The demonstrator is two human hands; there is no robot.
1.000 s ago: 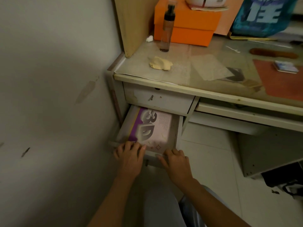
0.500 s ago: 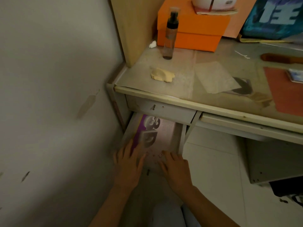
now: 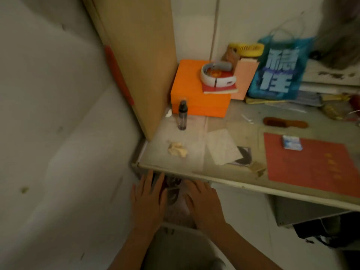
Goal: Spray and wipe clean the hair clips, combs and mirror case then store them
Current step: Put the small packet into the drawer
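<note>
1. At the far left a tall slab of pale wood-grain board stands upright against the plaster wall, a thin orange-red strip running down its edge.
2. The left hand lies flat, fingers straight and slightly spread, tips reaching under the near edge of the desk; it holds nothing.
3. Between the hands a blurred, glossy printed surface shows below the desk edge; I cannot tell what it is.
4. The right hand lies flat too, fingers straight and close together, gripping nothing.
5. On the desk's smooth, worn top sits a crumpled pale yellow cloth near the front-left corner.
6. Farther back stands a slim clear spray bottle with a black pump, upright, just in front of a matte orange box.
7. On the box rests a thin red booklet, and on that a white curved plastic band.
8. A flat sheet of paper lies tilted mid-desk.
9. Right of the box stands a crinkled blue plastic bag with white lettering.
10. A long brown comb lies flat, far right of the bottle.
11. A flat red mat carries a small blue-and-white rectangular case.
</note>
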